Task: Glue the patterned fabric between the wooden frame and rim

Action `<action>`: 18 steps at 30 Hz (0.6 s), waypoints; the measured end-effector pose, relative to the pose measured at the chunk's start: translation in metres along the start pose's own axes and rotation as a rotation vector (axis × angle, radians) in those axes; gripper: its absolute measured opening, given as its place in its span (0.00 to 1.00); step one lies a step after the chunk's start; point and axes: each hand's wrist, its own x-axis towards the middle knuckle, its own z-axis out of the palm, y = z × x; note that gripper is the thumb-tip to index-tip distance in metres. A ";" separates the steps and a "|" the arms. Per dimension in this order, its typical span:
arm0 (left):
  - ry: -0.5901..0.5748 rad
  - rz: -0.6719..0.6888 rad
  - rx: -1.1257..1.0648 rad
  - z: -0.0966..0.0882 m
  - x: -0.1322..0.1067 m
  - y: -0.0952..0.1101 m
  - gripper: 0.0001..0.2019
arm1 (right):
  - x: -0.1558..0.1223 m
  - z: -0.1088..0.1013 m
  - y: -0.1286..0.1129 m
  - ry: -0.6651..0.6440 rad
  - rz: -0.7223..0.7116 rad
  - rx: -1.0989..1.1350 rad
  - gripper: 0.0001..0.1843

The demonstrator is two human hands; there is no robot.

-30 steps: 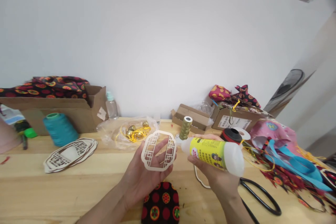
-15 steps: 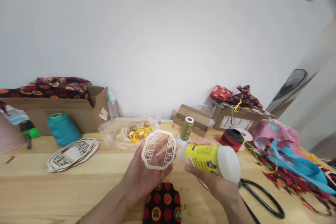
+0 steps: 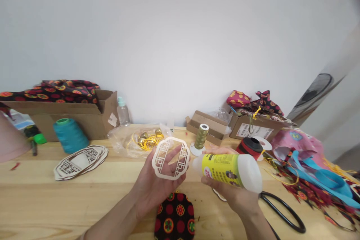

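A pale lattice frame (image 3: 159, 152) with cut-out patterns and a scalloped outline rests in my left hand (image 3: 153, 185), whose fingers show behind it through the openings. My right hand (image 3: 239, 197) is wrapped round a white squeeze bottle (image 3: 249, 174) with a yellow label. The bottle lies tilted on its side, its narrow end pointing left at the frame's right edge; whether the tip touches the frame I cannot tell. Below my hands, a dark patterned fabric piece (image 3: 174, 219) lies on the wooden table (image 3: 112, 202).
More lattice pieces (image 3: 80, 163) are stacked at left beside a teal thread cone (image 3: 70, 135). Bells on yellow cord sit in a clear bag (image 3: 120, 140). Behind my right hand stand a green thread spool (image 3: 201, 138) and red ribbon roll (image 3: 247, 148). Black scissor handles (image 3: 284, 210) lie right.
The bottle and my right hand have shifted slightly to the right. My left hand still holds the frame in nearly the same spot. The whole view has moved a little.
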 end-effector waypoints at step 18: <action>-0.010 0.008 -0.027 -0.003 0.002 0.002 0.24 | -0.002 -0.001 0.004 -0.113 0.001 0.014 0.21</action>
